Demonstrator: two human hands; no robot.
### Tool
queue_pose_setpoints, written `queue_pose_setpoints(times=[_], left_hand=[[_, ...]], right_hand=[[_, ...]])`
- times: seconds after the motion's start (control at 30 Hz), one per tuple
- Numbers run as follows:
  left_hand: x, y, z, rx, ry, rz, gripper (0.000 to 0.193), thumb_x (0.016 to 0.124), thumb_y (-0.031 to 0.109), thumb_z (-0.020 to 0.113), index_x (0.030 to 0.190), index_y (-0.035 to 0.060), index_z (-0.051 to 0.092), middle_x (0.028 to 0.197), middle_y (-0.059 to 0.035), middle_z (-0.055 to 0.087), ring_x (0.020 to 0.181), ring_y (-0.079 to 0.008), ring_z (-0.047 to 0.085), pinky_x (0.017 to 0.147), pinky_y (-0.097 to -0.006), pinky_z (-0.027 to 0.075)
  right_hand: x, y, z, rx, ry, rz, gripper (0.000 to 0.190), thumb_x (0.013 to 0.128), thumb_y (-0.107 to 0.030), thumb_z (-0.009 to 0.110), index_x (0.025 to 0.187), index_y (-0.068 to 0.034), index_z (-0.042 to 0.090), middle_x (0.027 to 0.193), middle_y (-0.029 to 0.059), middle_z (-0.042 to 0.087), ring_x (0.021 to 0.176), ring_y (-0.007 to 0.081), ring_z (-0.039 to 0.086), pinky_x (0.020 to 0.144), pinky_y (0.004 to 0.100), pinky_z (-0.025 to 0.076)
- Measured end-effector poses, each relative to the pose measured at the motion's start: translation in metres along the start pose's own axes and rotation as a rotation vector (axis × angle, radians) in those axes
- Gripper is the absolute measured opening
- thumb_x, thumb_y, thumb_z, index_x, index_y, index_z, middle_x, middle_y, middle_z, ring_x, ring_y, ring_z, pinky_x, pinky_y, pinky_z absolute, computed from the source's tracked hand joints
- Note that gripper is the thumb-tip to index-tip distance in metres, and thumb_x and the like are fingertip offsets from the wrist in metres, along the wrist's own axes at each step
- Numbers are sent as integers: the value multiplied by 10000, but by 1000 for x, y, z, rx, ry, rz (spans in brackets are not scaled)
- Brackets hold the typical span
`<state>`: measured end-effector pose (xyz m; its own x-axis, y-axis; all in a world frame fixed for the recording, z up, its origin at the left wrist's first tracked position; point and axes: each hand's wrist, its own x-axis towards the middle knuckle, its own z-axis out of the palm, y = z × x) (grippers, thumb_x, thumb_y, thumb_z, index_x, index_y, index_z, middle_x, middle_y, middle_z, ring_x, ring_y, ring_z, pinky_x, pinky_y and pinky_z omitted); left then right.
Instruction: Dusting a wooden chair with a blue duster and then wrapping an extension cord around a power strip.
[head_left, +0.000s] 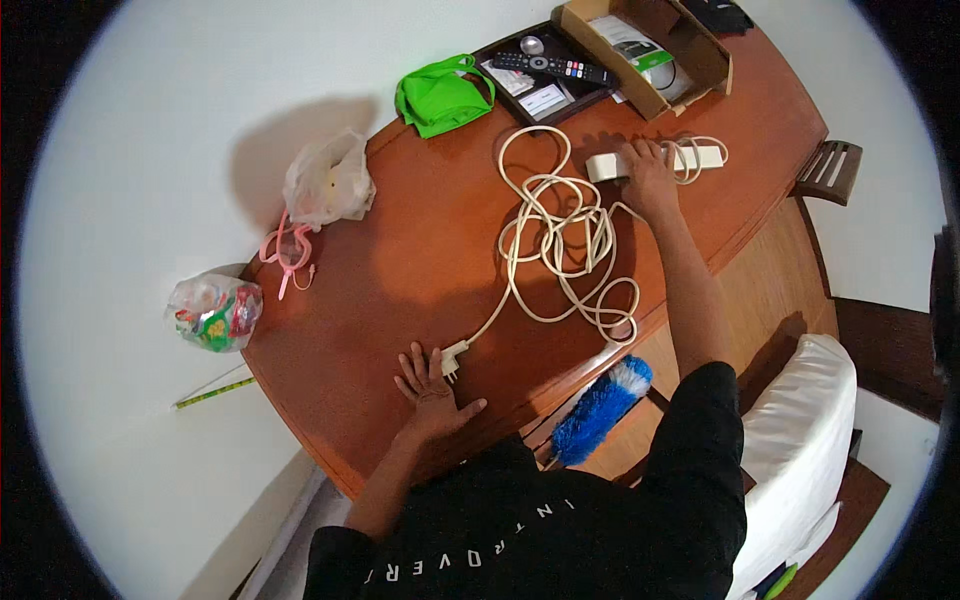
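Note:
A white power strip (694, 159) lies toward the far right of the wooden table (420, 240). My right hand (649, 171) grips it near the middle, hiding part of its top. Some of its cord is looped around the strip's right end. The rest of the white cord (559, 232) spreads in loose, tangled loops across the tabletop. At the cord's near end is a white plug (451, 358), its pins toward me. My left hand (435, 394) rests on the table with fingers spread, right beside the plug; its fingertips may touch it.
Along the back are a green cloth bag (444, 97), a dark tray (551, 112) holding a remote control (551, 66), and an open cardboard box (645, 97). A plastic bag (330, 180) and a pink strap-like item (289, 251) sit left. A blue duster (600, 416) lies below the near edge.

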<state>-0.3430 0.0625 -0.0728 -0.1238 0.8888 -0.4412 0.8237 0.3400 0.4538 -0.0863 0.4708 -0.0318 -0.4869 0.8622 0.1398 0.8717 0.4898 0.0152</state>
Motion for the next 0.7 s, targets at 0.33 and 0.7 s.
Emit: queue_pose_setpoints(times=[0.33, 0.7], left_hand=[[0, 3, -6, -6, -4, -10, 1203, 665, 629, 661, 1405, 129, -146, 1420, -229, -284, 1257, -468, -325, 926, -697, -128], [-21, -11, -31, -449, 199, 171, 773, 815, 558, 557, 1389, 112, 296, 1440, -227, 214, 1356, -395, 116, 1074, -524, 101]], right_hand=[[-54, -23, -106, 651, 699, 255, 411, 721, -132, 756, 1063, -55, 541, 1025, 112, 534, 954, 268, 547, 816, 362, 448], [-184, -189, -204, 1445, 1189, 190, 390, 832, -153, 667, 1136, 2, 477, 1102, 97, 542, 1009, 199, 530, 913, 387, 429]])
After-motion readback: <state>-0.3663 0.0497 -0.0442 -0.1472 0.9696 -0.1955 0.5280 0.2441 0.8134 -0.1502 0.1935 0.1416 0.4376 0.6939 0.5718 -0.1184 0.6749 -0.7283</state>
